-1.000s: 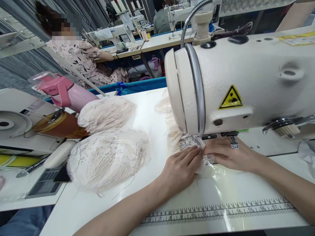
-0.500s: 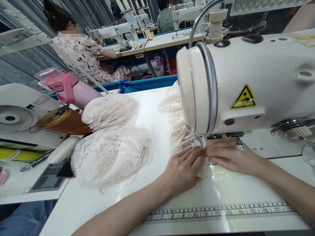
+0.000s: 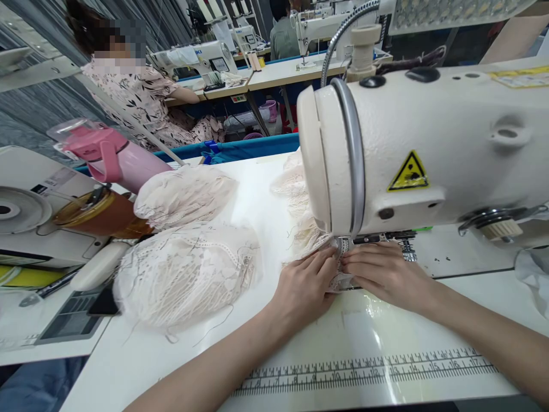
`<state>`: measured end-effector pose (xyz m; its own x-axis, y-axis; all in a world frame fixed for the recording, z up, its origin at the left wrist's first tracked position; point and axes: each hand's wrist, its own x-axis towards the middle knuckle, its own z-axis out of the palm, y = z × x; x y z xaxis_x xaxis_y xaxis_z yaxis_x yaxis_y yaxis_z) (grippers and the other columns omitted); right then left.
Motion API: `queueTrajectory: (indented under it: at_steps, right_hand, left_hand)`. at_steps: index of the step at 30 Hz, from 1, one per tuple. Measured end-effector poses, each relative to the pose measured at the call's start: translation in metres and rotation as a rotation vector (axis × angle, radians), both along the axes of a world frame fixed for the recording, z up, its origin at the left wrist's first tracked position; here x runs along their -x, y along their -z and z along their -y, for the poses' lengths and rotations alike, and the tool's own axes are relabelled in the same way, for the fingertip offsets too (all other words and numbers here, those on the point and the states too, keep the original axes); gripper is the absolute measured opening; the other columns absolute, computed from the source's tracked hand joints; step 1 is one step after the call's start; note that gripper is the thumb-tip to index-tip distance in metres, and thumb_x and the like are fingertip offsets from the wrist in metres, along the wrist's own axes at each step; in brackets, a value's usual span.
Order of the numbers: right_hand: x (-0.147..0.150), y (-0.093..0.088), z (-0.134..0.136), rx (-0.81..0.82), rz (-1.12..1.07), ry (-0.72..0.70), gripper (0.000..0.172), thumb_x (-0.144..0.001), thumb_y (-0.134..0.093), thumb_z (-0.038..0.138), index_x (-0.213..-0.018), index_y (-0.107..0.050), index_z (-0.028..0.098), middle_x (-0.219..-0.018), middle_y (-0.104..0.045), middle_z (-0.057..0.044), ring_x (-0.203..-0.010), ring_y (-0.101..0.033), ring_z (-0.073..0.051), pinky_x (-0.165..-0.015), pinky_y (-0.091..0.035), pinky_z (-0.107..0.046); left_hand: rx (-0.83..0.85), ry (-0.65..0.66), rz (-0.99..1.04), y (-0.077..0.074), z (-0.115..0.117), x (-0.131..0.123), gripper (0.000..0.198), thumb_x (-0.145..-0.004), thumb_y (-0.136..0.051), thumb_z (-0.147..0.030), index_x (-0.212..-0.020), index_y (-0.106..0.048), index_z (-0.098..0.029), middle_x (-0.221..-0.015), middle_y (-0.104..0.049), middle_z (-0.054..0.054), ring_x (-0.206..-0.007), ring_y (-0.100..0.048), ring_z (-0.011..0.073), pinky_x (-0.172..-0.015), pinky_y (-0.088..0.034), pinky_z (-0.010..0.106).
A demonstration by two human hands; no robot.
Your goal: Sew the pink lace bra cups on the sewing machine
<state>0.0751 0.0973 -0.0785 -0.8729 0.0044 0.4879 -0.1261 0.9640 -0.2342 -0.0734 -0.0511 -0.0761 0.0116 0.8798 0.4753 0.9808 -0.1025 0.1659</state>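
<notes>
A piece of cream lace fabric [image 3: 305, 237] lies under the head of a white sewing machine [image 3: 412, 149], partly hidden behind it. My left hand [image 3: 305, 283] grips the fabric just left of the presser foot, its fingers curled. Close by on the right, my right hand [image 3: 384, 272] holds the same lace, fingers pressed together by the presser foot [image 3: 364, 239]. The fingertips of both hands nearly meet. Sheer edging shows between and below them. The needle point is hidden.
Two bundles of lace pieces, a nearer one [image 3: 184, 274] and a farther one [image 3: 184, 194], lie at left. Beyond stand a pink bottle [image 3: 124, 163] and an amber container [image 3: 96, 212]. A ruler strip [image 3: 364, 372] runs along the front edge. A person [image 3: 132, 103] sits at another machine.
The view has shifted slightly, so most things appear a little farther left. My left fingers look more curled on the lace; both hands stay by the presser foot.
</notes>
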Motion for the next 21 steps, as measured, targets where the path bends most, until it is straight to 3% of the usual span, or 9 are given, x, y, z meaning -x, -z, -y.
queueTrajectory:
  at_steps: [5,11,17,21]
  right_hand:
    - [0.0,0.004,-0.003,0.01,0.022,0.008,0.02,-0.093,-0.048,0.019,-0.093,-0.068,0.023,-0.097,-0.071,-0.002,-0.09,-0.064,-0.015,-0.082,-0.05,-0.029]
    - [-0.002,0.007,-0.005,0.005,0.049,0.039,0.022,-0.094,-0.046,0.019,-0.096,-0.067,0.023,-0.1,-0.071,-0.003,-0.093,-0.064,-0.015,-0.082,-0.05,-0.03]
    - [-0.003,0.012,-0.008,-0.004,0.046,0.079,0.022,-0.093,-0.046,0.019,-0.097,-0.068,0.023,-0.102,-0.071,-0.002,-0.087,-0.066,-0.014,-0.083,-0.049,-0.032]
    - [-0.005,0.006,-0.007,-0.079,0.013,0.15,0.024,-0.093,-0.045,0.018,-0.097,-0.069,0.024,-0.103,-0.072,0.0,-0.081,-0.066,-0.015,-0.073,-0.048,-0.032]
  left_hand:
    - [0.044,-0.009,-0.023,0.0,0.0,0.002,0.023,-0.076,-0.047,-0.006,-0.095,-0.056,-0.016,-0.12,-0.067,0.008,-0.104,-0.067,0.0194,-0.066,-0.059,0.028]
    - [0.063,-0.031,-0.039,0.0,-0.001,0.001,0.028,-0.076,-0.049,-0.006,-0.101,-0.058,-0.016,-0.122,-0.066,0.007,-0.104,-0.067,0.0197,-0.073,-0.06,0.029]
    - [0.056,-0.022,-0.051,-0.001,-0.002,0.001,0.046,-0.074,-0.05,-0.008,-0.119,-0.056,-0.014,-0.123,-0.065,0.007,-0.108,-0.065,0.0219,-0.076,-0.061,0.032]
    - [0.039,0.005,-0.057,0.0,-0.002,0.001,0.047,-0.076,-0.052,-0.012,-0.123,-0.058,-0.015,-0.125,-0.064,0.006,-0.114,-0.061,0.0235,-0.087,-0.059,0.036]
